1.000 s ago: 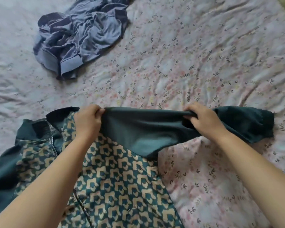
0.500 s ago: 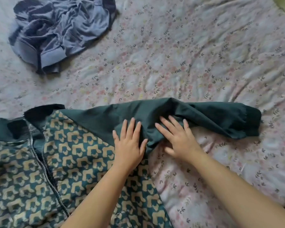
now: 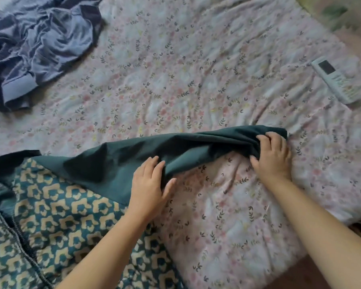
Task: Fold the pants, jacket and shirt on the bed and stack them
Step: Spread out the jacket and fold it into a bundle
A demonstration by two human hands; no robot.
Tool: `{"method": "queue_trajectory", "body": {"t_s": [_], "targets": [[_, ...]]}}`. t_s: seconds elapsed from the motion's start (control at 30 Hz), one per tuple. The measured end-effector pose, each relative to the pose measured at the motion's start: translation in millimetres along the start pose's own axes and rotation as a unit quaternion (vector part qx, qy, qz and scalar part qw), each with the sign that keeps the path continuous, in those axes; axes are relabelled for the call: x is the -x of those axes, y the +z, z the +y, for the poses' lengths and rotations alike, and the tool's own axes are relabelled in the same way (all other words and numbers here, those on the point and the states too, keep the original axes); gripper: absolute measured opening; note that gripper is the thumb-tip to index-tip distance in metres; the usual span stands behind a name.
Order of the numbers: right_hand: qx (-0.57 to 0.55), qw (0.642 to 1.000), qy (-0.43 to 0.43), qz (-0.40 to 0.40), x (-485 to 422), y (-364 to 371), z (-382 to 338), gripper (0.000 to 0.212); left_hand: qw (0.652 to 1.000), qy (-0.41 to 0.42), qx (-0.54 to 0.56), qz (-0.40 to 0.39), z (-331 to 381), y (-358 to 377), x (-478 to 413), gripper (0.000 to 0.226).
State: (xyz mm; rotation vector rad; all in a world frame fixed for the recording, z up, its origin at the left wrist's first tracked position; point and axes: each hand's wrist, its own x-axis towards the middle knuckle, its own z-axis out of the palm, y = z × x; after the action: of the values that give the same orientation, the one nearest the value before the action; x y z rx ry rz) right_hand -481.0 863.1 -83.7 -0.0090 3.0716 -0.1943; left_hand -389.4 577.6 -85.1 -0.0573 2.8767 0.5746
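Note:
A teal jacket (image 3: 56,222) with a tan pattern and a zipper lies spread at the lower left of the flowered bed sheet (image 3: 196,84). Its plain dark green sleeve (image 3: 196,147) stretches out to the right. My left hand (image 3: 152,184) lies flat on the sleeve near the jacket body, fingers straight and thumb beside the sleeve's lower edge. At the far end of the sleeve, my right hand (image 3: 273,157) grips the bunched cuff with curled fingers. A crumpled blue garment (image 3: 40,49) lies at the upper left, apart from both hands.
A white remote control (image 3: 333,80) lies on the sheet at the far right. The bed's edge runs along the lower right, with brown floor (image 3: 304,274) beyond it. Open sheet lies between the jacket and the blue garment.
Both hands first held the sleeve up, then laid it down and pressed its middle. Now my right hand has slid out to the cuff and grips it; my left stays near the jacket body.

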Motion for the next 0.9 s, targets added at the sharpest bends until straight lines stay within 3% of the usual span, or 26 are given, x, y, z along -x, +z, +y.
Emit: {"method": "queue_trajectory", "body": {"t_s": [0.03,0.13,0.23,0.37,0.43,0.53,0.6,0.67,0.73,0.83,0.9], "targets": [[-0.023,1.000,0.012,-0.018,-8.1,-3.7,0.9,0.040,1.000,0.012,-0.005,0.000,6.0,1.0,-3.0,0.057],[-0.096,0.991,-0.057,-0.073,-27.5,-29.0,3.7,0.007,1.000,0.022,-0.004,-0.012,22.7,0.1,-11.3,0.055],[-0.197,0.960,-0.030,-0.195,-47.9,-75.3,4.0,0.013,0.999,0.001,-0.013,-0.042,39.2,-5.6,-18.1,0.059],[-0.323,0.898,0.033,-0.296,-92.6,-104.7,17.5,0.014,0.994,-0.022,-0.015,-0.104,56.9,-8.0,-21.4,0.068],[-0.389,0.887,0.136,-0.210,-113.4,-93.7,32.1,0.006,0.992,-0.045,-0.022,-0.115,66.0,-5.7,-23.8,0.072],[-0.458,0.839,0.290,-0.034,-120.4,-74.4,58.0,0.022,0.984,-0.082,-0.055,-0.148,72.7,2.1,-28.3,0.073],[-0.413,0.854,0.311,-0.056,-105.0,-59.9,67.9,0.043,0.979,-0.096,-0.071,-0.168,75.1,5.6,-33.9,0.072],[-0.415,0.841,0.331,-0.101,-83.6,-39.2,74.1,0.070,0.977,-0.106,-0.071,-0.169,79.5,9.4,-39.0,0.071],[-0.481,0.786,0.369,-0.121,-67.8,-20.9,74.3,0.080,0.975,-0.119,-0.068,-0.173,83.8,13.3,-43.4,0.071],[-0.612,0.655,0.425,-0.128,-60.5,-10.5,55.3,0.052,0.975,-0.130,-0.064,-0.168,86.2,18.2,-46.8,0.071],[-0.652,0.622,0.424,-0.090,-61.9,-16.7,35.2,0.036,0.980,-0.125,-0.041,-0.151,85.9,17.0,-46.5,0.069]]}}
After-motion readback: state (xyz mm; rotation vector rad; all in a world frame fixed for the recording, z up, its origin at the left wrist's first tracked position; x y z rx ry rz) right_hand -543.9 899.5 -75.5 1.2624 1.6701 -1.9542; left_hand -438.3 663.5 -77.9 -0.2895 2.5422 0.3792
